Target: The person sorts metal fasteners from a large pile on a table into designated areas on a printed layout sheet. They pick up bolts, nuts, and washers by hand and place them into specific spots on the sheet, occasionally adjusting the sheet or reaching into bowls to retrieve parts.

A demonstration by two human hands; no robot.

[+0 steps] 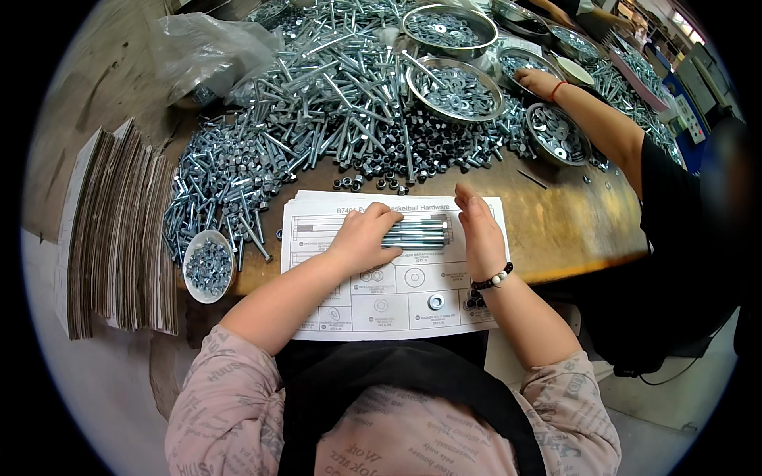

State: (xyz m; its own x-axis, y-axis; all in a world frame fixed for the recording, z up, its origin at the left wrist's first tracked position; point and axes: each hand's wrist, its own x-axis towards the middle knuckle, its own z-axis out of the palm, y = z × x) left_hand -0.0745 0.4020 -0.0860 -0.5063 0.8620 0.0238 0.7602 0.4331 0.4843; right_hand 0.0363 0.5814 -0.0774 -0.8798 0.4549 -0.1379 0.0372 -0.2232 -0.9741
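The bolts are long, straight and silver; they lie side by side, roughly parallel, crosswise on the upper half of the white printed sheet. Their left ends are hidden. The sheet lies flat, ruled into boxes with outline drawings. One silver washer lies flat in a lower box. Dark nuts, partly hidden, sit grouped right of it.

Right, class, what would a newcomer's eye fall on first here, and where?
A great heap of loose bolts spreads across the far and left parts of the worktable. Nearer, the left hand holds a row of long bolts over a printed sheet, the open right hand beside their right ends.
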